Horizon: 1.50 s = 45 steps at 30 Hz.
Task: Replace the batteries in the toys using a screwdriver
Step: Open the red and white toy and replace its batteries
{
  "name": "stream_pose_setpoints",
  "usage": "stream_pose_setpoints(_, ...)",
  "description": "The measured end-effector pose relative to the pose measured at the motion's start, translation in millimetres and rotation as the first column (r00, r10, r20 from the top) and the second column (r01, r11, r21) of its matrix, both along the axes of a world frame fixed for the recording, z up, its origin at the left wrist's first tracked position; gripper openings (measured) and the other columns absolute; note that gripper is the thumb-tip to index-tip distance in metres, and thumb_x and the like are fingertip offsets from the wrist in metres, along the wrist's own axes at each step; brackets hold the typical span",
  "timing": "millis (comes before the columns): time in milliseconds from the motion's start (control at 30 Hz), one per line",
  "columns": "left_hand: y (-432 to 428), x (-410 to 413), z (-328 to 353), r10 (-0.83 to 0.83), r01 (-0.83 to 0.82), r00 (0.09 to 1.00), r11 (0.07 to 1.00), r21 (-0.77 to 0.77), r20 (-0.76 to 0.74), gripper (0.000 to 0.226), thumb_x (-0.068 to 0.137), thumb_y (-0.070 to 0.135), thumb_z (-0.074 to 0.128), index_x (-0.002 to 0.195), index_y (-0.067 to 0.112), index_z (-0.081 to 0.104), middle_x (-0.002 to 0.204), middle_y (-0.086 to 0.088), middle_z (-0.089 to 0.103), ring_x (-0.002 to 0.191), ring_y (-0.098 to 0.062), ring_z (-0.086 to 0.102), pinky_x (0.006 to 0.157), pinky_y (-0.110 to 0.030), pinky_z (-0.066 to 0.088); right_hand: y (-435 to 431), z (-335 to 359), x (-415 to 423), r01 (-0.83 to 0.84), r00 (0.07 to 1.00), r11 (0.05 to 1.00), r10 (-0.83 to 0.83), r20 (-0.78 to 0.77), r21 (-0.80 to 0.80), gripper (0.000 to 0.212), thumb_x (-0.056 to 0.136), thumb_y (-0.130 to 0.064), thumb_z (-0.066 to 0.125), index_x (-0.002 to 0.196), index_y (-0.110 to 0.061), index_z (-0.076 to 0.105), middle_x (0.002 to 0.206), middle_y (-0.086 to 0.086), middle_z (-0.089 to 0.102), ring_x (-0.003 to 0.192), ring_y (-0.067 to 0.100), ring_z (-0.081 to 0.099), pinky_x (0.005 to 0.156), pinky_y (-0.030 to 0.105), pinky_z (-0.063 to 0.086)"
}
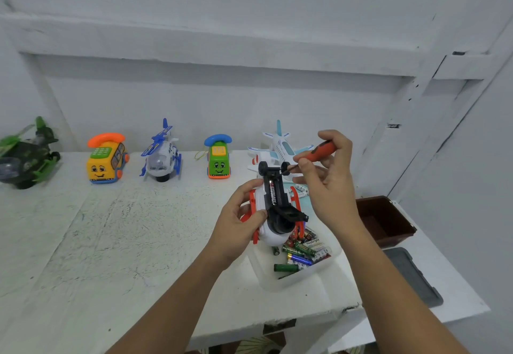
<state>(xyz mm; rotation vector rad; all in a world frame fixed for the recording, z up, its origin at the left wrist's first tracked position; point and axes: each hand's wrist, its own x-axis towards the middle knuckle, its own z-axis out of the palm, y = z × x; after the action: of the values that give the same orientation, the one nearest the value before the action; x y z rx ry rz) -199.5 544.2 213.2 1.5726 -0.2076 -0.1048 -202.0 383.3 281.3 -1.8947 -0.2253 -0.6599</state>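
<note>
My left hand [238,223] grips a white and red toy helicopter [273,209], turned belly up above the table. Its black battery bay is uncovered and a black battery [273,193] lies inside. My right hand [327,170] holds a red-handled screwdriver [319,151], whose dark tip points down at the far end of the toy's underside. Below the toy stands a clear tub [324,273] with several loose batteries [301,253].
Along the wall stand a green helicopter [27,156], a yellow phone car [107,159], a blue and white helicopter [163,153], a green phone car [218,159] and a white plane [280,145]. A brown box [385,220] and a grey lid [413,276] sit at right, near the table's edge.
</note>
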Motion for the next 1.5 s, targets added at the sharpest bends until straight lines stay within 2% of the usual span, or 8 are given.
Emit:
stream_pose_setpoints(167, 2, 0, 1, -0.016, 0.016, 1.0, 1.0, -0.005, -0.004, 0.054, 0.095, 0.003, 0.057, 0.118, 0.052, 0.052, 0.105, 0.03, 0.06, 0.098, 0.003, 0.062, 0.078, -0.027, 0.06, -3, 9, 4, -0.017, 0.996, 1.0, 0.015, -0.083, -0.018, 0.051, 0.098, -0.014, 0.055, 0.11, -0.057, 0.029, 0.106, 0.005, 0.062, 0.081, 0.011, 0.073, 0.092, 0.038, 0.057)
stream_pose_setpoints(400, 4, -1, 3, -0.018, 0.018, 1.0, 1.0, 0.016, 0.004, 0.053, 0.094, 0.003, 0.057, 0.123, 0.048, 0.053, 0.116, 0.018, 0.058, 0.109, -0.007, 0.057, 0.09, -0.041, 0.057, -12, 27, 17, -0.078, 0.975, 0.995, 0.089, -0.205, 0.064, 0.052, 0.098, -0.007, 0.053, 0.116, -0.051, 0.031, 0.112, 0.018, 0.056, 0.075, 0.022, 0.074, 0.086, 0.042, 0.059)
stream_pose_setpoints(733, 3, -4, 2, -0.016, 0.016, 1.0, 1.0, 0.01, -0.002, 0.052, 0.095, 0.003, 0.056, 0.122, 0.047, 0.05, 0.114, 0.019, 0.056, 0.103, -0.004, 0.059, 0.079, -0.026, 0.058, -18, 35, 28, -0.092, 0.928, 0.981, 0.146, -0.343, 0.169, 0.055, 0.097, 0.002, 0.051, 0.127, -0.039, 0.031, 0.102, 0.022, 0.058, 0.077, 0.031, 0.072, 0.076, 0.048, 0.061)
stream_pose_setpoints(1000, 6, -2, 4, -0.007, 0.007, 1.0, 1.0, 0.024, -0.002, 0.053, 0.094, 0.005, 0.058, 0.124, 0.048, 0.05, 0.12, 0.024, 0.051, 0.108, -0.003, 0.053, 0.09, -0.039, 0.057, -29, 36, 24, -0.143, 0.858, 0.938, 0.276, -0.433, 0.314, 0.055, 0.09, 0.011, 0.046, 0.128, -0.028, 0.042, 0.075, 0.018, 0.061, 0.061, 0.034, 0.065, 0.07, 0.047, 0.059)
stream_pose_setpoints(1100, 5, -1, 5, -0.013, 0.013, 1.0, 1.0, 0.019, 0.005, 0.053, 0.094, 0.004, 0.058, 0.124, 0.048, 0.051, 0.125, 0.018, 0.054, 0.11, -0.002, 0.054, 0.09, -0.038, 0.057, -29, 36, 21, -0.09, 0.893, 0.936, 0.227, -0.388, 0.339, 0.051, 0.086, 0.012, 0.044, 0.124, -0.023, 0.046, 0.066, 0.014, 0.062, 0.058, 0.034, 0.064, 0.072, 0.053, 0.059)
stream_pose_setpoints(1200, 5, -2, 5, -0.015, 0.014, 1.0, 1.0, 0.01, 0.005, 0.053, 0.094, 0.004, 0.058, 0.128, 0.044, 0.051, 0.13, 0.01, 0.055, 0.113, -0.006, 0.055, 0.092, -0.042, 0.057, -25, 31, 19, -0.049, 0.949, 0.961, 0.13, -0.287, 0.273, 0.049, 0.091, 0.008, 0.052, 0.124, -0.027, 0.042, 0.075, 0.014, 0.068, 0.068, 0.026, 0.067, 0.068, 0.044, 0.061)
stream_pose_setpoints(1333, 4, -1, 4, -0.006, 0.006, 1.0, 1.0, 0.002, 0.009, 0.052, 0.094, 0.004, 0.059, 0.13, 0.042, 0.052, 0.127, 0.008, 0.057, 0.115, -0.012, 0.056, 0.092, -0.046, 0.056, -18, 19, 16, -0.085, 0.965, 0.986, 0.118, -0.236, 0.146, 0.05, 0.093, 0.0, 0.059, 0.123, -0.035, 0.039, 0.084, 0.012, 0.071, 0.087, 0.021, 0.072, 0.079, 0.039, 0.06)
stream_pose_setpoints(1500, 4, 0, 4, 0.011, -0.011, 1.0, 1.0, 0.016, -0.001, 0.054, 0.094, 0.006, 0.059, 0.125, 0.049, 0.051, 0.121, 0.019, 0.056, 0.114, -0.009, 0.056, 0.093, -0.046, 0.056, -11, 12, 12, -0.113, 0.97, 0.988, 0.133, -0.206, 0.102, 0.053, 0.093, -0.008, 0.062, 0.117, -0.049, 0.038, 0.099, 0.016, 0.066, 0.092, 0.016, 0.071, 0.075, 0.035, 0.061)
